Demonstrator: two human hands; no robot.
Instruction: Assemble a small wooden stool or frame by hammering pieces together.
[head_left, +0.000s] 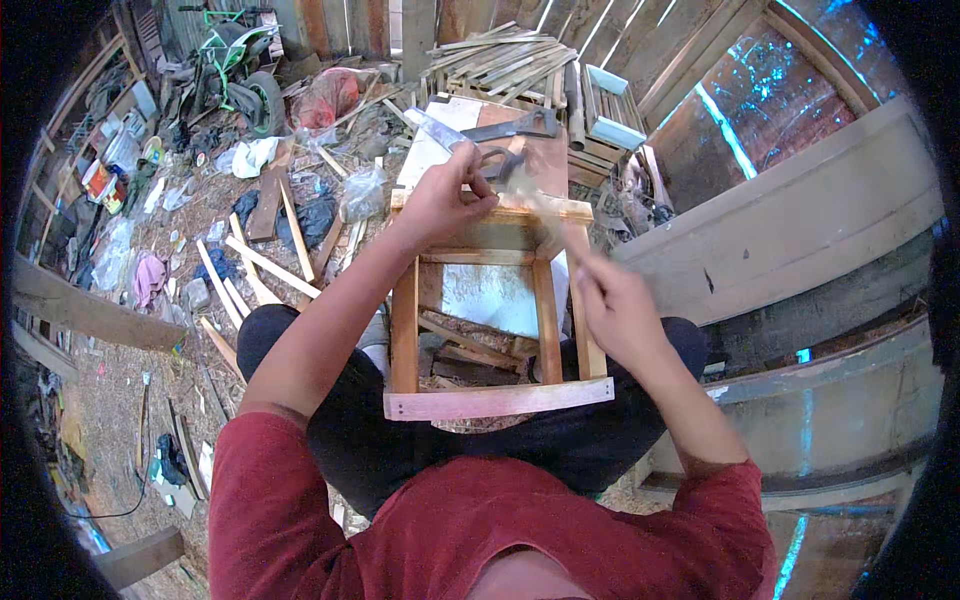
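A small wooden frame (545,325), like a stool with slim legs, rests between my legs. Its pinkish end slat (500,400) faces me. My left hand (455,195) is at the far crosspiece (540,207), thumb and fingertips pinched together; whatever they may hold is too small to tell. In my right hand (620,305) is the handle of a hammer (575,243), slanting toward that same crosspiece. The hammer's head is smeared by motion, so I cannot tell whether it touches the wood. Beyond my left hand lies a handsaw (435,130), partly hidden.
Another dark handsaw (535,123) lies on a board (548,165) past the frame. Stacked wooden strips (505,62) and a crate (612,110) stand behind. Loose sticks (270,265) and plastic litter the ground at left, near a green bike (240,75). Plank walls (790,220) border the right.
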